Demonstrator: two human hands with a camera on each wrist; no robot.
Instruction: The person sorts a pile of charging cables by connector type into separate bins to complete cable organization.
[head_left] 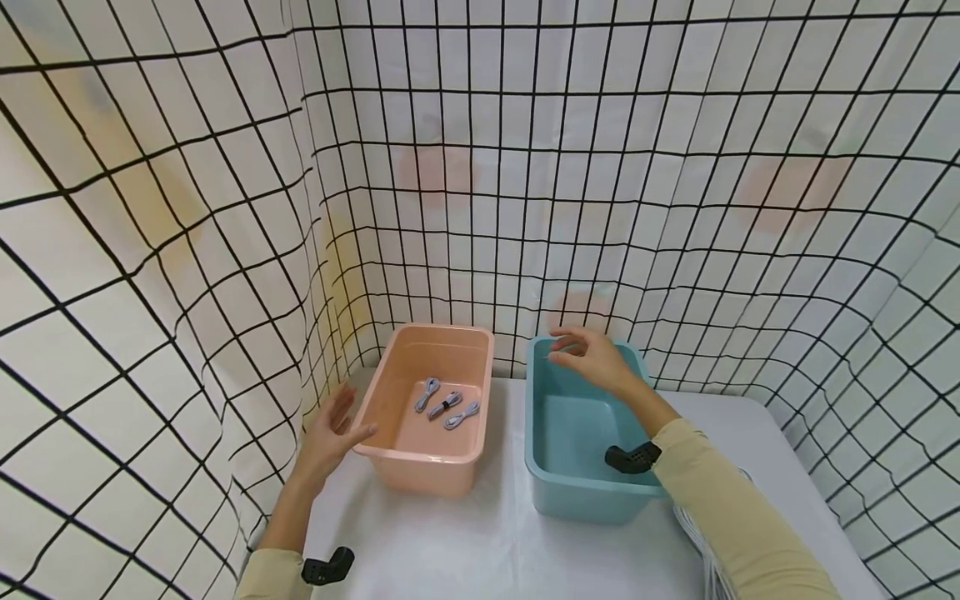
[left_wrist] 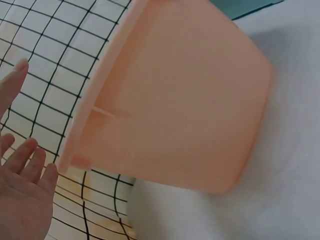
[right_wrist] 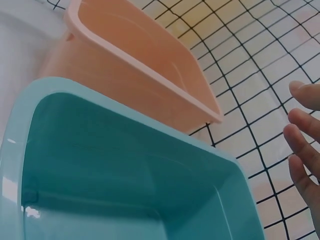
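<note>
Head view: left hand (head_left: pixel 330 433) has loose, wide fingers just beside the pink tub (head_left: pixel 431 404) on the table (head_left: pixel 480 542); right hand (head_left: pixel 592 358) hangs relaxed over the blue tub (head_left: pixel 577 433). Both tubs look light, stiff and smooth; the rims seem best to hold

A white-covered table (head_left: pixel 465 542) fills the head view around 6 o'clock. A white curtain (head_left: pixel 480 167) ruled with a black grid wraps it from 9 o'clock through 12 to 3, with faint peach blotches (head_left: pixel 435 171) near 12 and a yellowish stain (head_left: pixel 150 200) toward 10. White cords (head_left: pixel 697 542) hang over the table edge at 5 o'clock.
</note>
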